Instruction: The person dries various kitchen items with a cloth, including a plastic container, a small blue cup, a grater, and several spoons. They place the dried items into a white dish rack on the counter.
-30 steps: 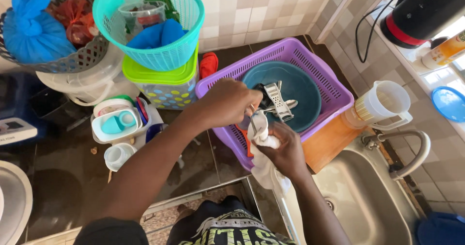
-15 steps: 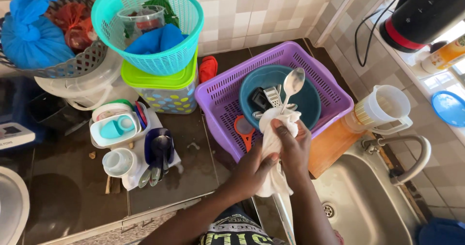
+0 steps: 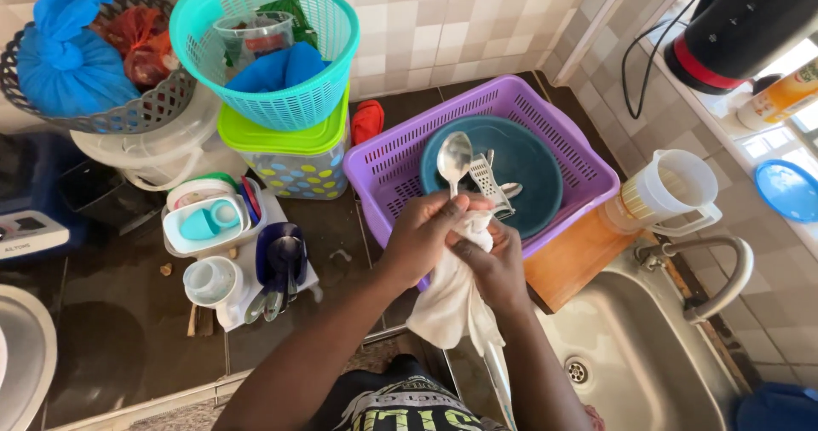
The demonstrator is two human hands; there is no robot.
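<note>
While both hands meet over the near edge of the purple basket [image 3: 588,163], a metal spoon [image 3: 453,160] stands upright between them, bowl up, handle buried in a white cloth [image 3: 456,299]. Nearest the body, the cloth hangs down over the counter edge, just left of the steel sink [image 3: 630,354]. The right hand [image 3: 494,265] is clenched around the cloth and the hidden handle; the left hand [image 3: 430,231] is closed on the spoon's neck just below the bowl.

Judged from this grip, drying goes best if the left hand keeps the neck steady while the right draws the cloth along the handle, then folds a dry part over the bowl, front and back. The loose tail should stay clear of the sink.

Just beyond the hands, a teal bowl [image 3: 524,163] sits inside the basket with more cutlery [image 3: 490,180] leaning in it. To the far right stands a clear jug [image 3: 669,192]; to the far left, a turquoise basket [image 3: 264,48] rests on a lime-lidded container [image 3: 285,154].
</note>
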